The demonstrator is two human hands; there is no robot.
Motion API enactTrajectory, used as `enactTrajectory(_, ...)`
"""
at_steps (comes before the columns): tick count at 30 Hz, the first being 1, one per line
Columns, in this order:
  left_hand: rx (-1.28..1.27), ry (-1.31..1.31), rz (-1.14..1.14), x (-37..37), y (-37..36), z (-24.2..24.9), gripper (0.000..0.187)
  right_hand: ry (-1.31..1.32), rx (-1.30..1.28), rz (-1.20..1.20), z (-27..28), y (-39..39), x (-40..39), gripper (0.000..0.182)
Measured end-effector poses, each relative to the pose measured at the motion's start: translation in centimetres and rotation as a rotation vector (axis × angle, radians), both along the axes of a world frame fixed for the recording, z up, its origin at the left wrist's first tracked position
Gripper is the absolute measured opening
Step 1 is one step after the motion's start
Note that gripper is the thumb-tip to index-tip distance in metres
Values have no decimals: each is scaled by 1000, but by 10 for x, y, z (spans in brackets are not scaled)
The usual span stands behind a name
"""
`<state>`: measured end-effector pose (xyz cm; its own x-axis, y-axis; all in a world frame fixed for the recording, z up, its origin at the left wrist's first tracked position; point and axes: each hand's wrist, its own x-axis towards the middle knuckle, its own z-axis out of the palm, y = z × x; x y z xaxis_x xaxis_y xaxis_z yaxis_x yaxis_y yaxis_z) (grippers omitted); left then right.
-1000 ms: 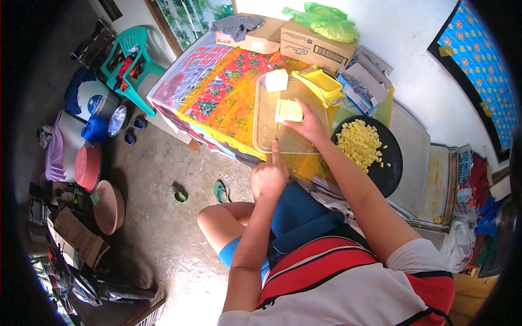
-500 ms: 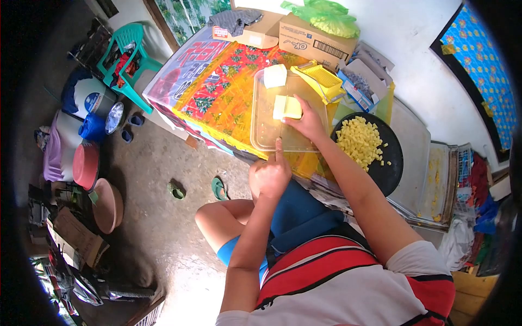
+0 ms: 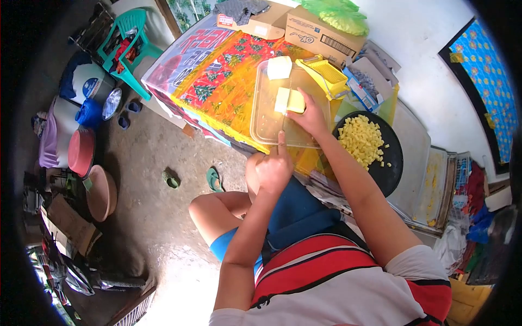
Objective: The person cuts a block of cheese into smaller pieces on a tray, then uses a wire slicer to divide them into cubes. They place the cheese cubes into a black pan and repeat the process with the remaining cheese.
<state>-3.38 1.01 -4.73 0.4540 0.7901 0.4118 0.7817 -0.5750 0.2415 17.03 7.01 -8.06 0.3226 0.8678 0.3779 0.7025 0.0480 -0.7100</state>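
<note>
Yellow block [image 3: 290, 100] lies flat in the clear plastic tray [image 3: 261, 122], toward its far right part — the tray sits on the bench [image 3: 217, 81], which wears a bright patterned cloth. Right hand [image 3: 310, 117] rests on the block's near right edge, fingers spread over it and pressing down, not curled round it. Left hand [image 3: 273, 168] is clenched at the tray's near rim, index finger stretched forward along a thin knife [image 3: 283, 122] — blade is hard to make out, seems to run toward the block; can't tell if it touches.

A 2nd, paler block [image 3: 279, 67] sits at the tray's far end, apart from the first. Just right of the tray: a yellow grid cutter [image 3: 324, 75], tilted. Near that, right of the right forearm, a black round pan [image 3: 391, 163] w/ a heap of small yellow cubes [image 3: 360, 141]. Cardboard boxes [image 3: 321, 35] stand at the bench's far edge, a green plastic bag [image 3: 334, 12] on top. Off to the left on the floor: a green plastic chair [image 3: 128, 43], a red basin [image 3: 81, 152] and a pair of green sandals [image 3: 215, 178].
</note>
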Motion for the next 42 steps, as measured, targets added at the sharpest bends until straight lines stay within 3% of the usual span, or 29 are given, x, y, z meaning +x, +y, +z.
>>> enactTrajectory(42,54,9,2,2,-1,0,53,-29,-11,-18,1,1,0,87)
